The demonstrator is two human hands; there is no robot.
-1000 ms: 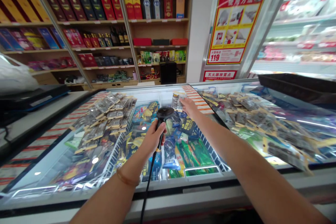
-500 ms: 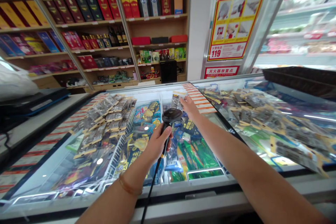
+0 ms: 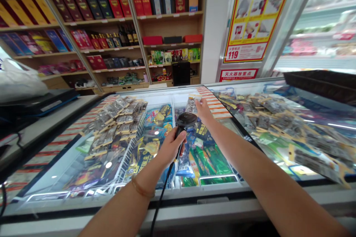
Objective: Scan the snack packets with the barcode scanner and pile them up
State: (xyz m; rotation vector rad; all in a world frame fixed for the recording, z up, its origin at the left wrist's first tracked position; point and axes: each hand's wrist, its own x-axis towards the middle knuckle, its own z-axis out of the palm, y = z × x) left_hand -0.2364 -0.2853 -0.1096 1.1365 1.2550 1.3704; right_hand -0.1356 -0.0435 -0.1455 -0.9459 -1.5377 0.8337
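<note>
A black corded barcode scanner (image 3: 187,119) is gripped by its handle in my left hand (image 3: 172,144), head pointing away from me. Its cable (image 3: 163,189) runs down toward me over the freezer edge. Beyond the scanner, my right hand (image 3: 204,110) is closed on the right edge of a small clear-and-dark snack packet (image 3: 191,104), held above the freezer's glass top. The fingertips are partly hidden behind the hand. Under the glass lie blue and yellow bags (image 3: 147,148) and green packages (image 3: 208,163).
Similar snack packets lie heaped on the glass to the left (image 3: 119,118) and right (image 3: 272,114). A dark tray (image 3: 319,85) rests at the far right. Black equipment (image 3: 52,102) with a white plastic bag (image 3: 19,81) stands at the left. Stocked shelves (image 3: 169,15) rise behind.
The packet in my right hand has tipped more upright and shows more of its face. My view has shifted slightly; the left hand keeps its grip on the scanner.
</note>
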